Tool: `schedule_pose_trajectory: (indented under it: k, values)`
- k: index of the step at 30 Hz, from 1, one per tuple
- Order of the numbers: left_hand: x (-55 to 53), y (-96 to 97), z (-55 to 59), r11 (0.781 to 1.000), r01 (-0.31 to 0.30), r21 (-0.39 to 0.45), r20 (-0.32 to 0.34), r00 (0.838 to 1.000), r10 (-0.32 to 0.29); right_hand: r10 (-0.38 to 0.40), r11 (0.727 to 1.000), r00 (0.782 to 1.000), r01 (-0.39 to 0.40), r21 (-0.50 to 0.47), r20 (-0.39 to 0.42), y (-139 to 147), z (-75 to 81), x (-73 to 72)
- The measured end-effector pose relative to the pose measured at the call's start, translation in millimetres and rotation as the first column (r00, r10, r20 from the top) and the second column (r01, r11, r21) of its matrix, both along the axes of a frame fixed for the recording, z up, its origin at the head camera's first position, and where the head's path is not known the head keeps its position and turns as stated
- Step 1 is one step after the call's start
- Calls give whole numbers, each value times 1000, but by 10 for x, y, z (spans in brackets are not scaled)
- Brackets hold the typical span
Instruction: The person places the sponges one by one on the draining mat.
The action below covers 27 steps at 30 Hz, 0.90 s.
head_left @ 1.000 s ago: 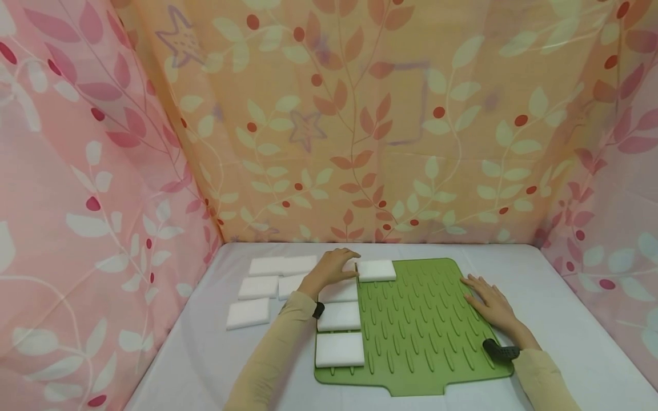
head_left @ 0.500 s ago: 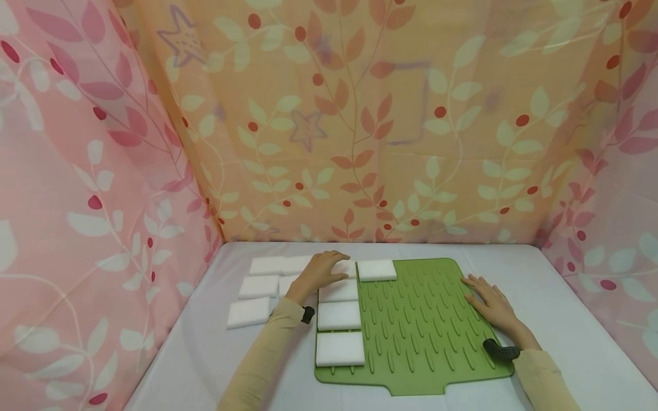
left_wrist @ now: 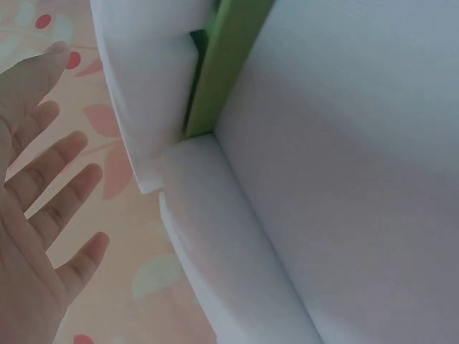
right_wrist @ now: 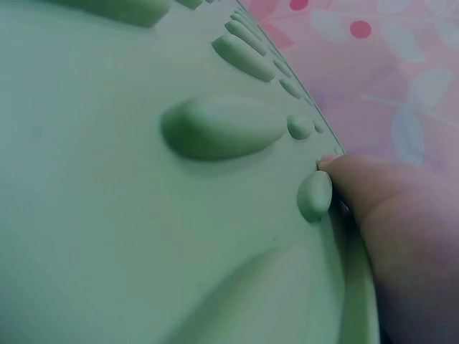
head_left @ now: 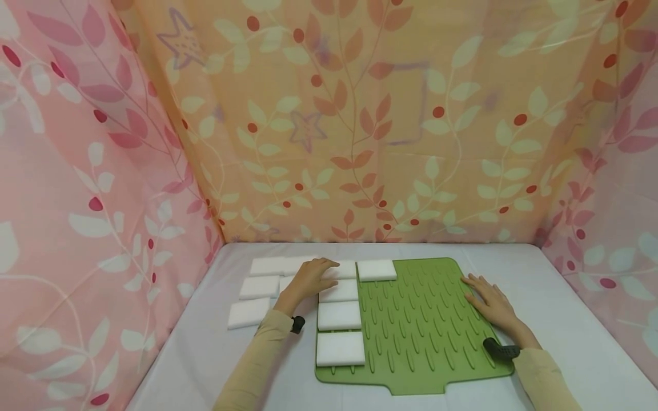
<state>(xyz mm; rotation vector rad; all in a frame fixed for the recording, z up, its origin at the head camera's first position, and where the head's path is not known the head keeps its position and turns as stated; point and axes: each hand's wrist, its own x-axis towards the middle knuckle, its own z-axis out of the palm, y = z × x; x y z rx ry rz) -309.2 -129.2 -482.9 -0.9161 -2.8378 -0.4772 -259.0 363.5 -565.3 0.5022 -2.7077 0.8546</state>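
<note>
A green mat (head_left: 426, 319) with raised ribs lies on the table, a column of several white sponge blocks (head_left: 340, 349) along its left side. One more white block (head_left: 377, 270) sits at its far edge, right of that column's far block (head_left: 346, 269). My left hand (head_left: 310, 278) hovers near the column's far end, fingers spread and holding nothing. In the left wrist view the hand (left_wrist: 43, 208) is apart from the blocks (left_wrist: 215, 236). My right hand (head_left: 492, 305) rests on the mat's right edge. Its thumb (right_wrist: 401, 208) touches the ribbed surface in the right wrist view.
Left of the mat lie several loose white blocks (head_left: 259, 287) on the white table (head_left: 200, 354), some partly hidden by my left hand and arm. Floral curtains (head_left: 349, 171) stand behind the table and along both sides. A tab (head_left: 417, 388) juts from the mat's near edge.
My left hand has moved left, away from the block at the mat's far edge, uncovering the far block of the left column. The right hand stays in place.
</note>
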Motion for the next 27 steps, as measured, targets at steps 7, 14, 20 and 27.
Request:
schedule_pose_trajectory:
  k: [7, 14, 20, 27]
  values:
    - [70, -79, -20, 1000, -12, 8, 4, 1000, 12, 2, 1000, 1000, -2, -1, -5, 0, -3, 0]
    - [114, -170, -75, 1000, -21, 6, -13, 1000, 21, 3, 1000, 1000, -3, 0, -18, -1, -6, 3]
    - [162, -263, -127, 1000, -11, 26, -37, 999, 11, 1, 1000, 1000, -1, 6, -27, 3, -6, -1]
    - [216, -363, -157, 1000, -16, 18, -55, 998, 17, 1, 1000, 1000, -1, 3, -26, -5, 17, 10]
